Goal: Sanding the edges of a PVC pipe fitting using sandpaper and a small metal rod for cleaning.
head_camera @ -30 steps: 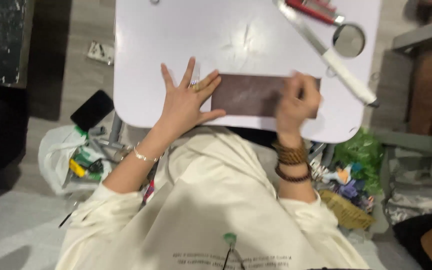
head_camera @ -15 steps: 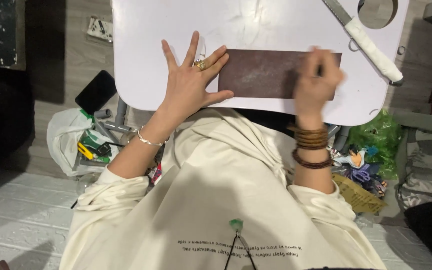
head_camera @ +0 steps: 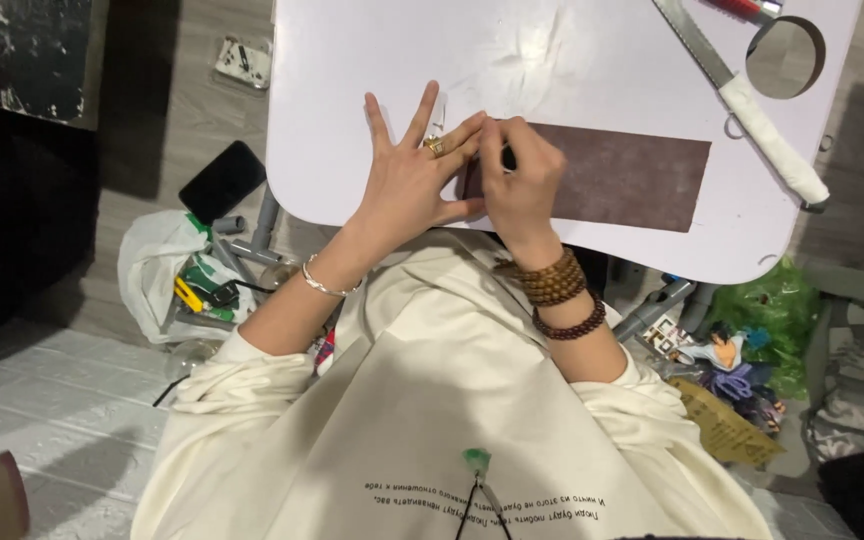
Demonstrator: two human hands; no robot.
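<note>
A dark brown rectangular strip (head_camera: 622, 175) lies flat near the front edge of a white table (head_camera: 372, 60). My left hand (head_camera: 407, 180) rests flat with fingers spread, its fingertips at the strip's left end; it wears a ring and a thin bracelet. My right hand (head_camera: 524, 185) is closed over the same left end, touching the left fingers. It seems to pinch a small dark tool, mostly hidden by the fingers. Bead bracelets circle the right wrist.
A long knife with a white wrapped handle (head_camera: 767, 130) lies at the table's back right, beside a round hole (head_camera: 785, 57). On the floor are a black phone (head_camera: 222, 180), a white bag of tools (head_camera: 157, 275), a green bag (head_camera: 777, 310) and a small figurine (head_camera: 717, 350).
My right hand has slid from the strip's right end to its left end, next to my left hand. The left hand has stayed flat. The view has shifted.
</note>
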